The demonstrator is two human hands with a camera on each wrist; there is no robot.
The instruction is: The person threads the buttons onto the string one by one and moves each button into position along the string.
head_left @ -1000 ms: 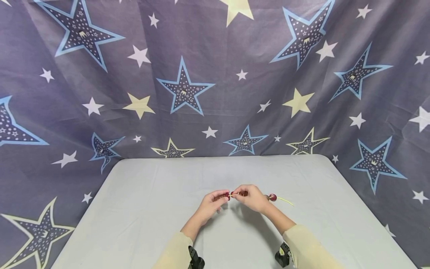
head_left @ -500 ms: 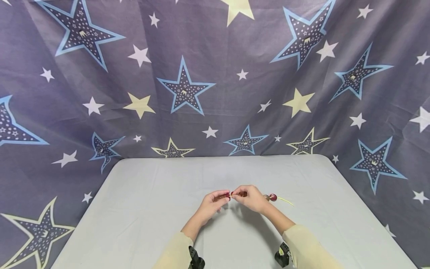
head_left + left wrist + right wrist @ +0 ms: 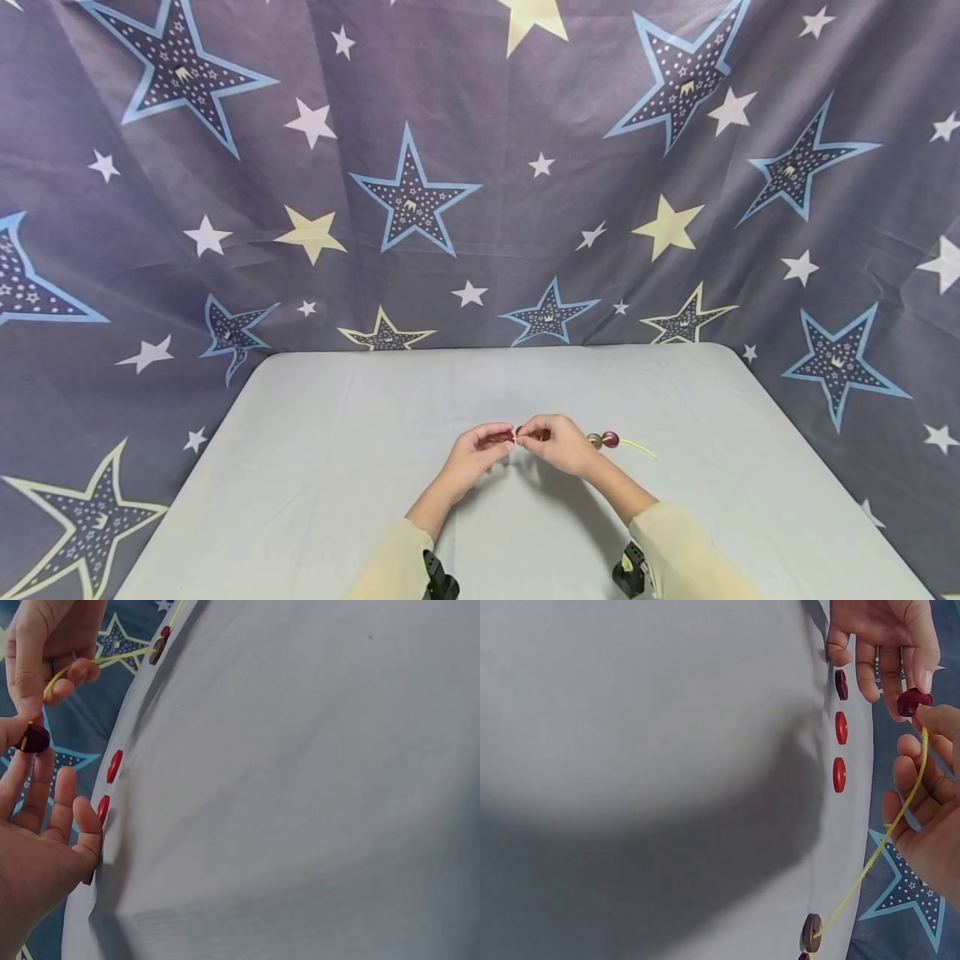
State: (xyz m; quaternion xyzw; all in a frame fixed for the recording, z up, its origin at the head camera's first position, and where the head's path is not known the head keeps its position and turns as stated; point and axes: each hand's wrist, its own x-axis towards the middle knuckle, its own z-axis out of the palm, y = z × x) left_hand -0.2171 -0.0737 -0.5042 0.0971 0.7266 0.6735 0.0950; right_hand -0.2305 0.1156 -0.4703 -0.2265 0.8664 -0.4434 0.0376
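Note:
In the right wrist view, my left hand (image 3: pixel 885 626) pinches a dark red button (image 3: pixel 914 703) between thumb and fingertips. Close against it, my right hand (image 3: pixel 934 802) pinches a yellow cord (image 3: pixel 889 832) at the button's middle. The cord runs down from there to a brown button (image 3: pixel 812 932) threaded on it. Beyond that, a second dark red button (image 3: pixel 611 439) sits on the cord, whose loose tail (image 3: pixel 637 448) lies to the right. Both hands meet over the middle of the table, as the head view shows.
Loose red buttons (image 3: pixel 841 727) and a darker one (image 3: pixel 841 685) stand out in a row on the white table (image 3: pixel 337 500) behind my hands. A star-patterned curtain (image 3: pixel 450 108) surrounds the table at the back and sides. Black wrist mounts (image 3: pixel 439 577) sit under the sleeves.
The fingertips of both hands have drawn slightly closer, so less yellow cord shows between them. The threaded buttons and cord tail at the right stay nearly in place.

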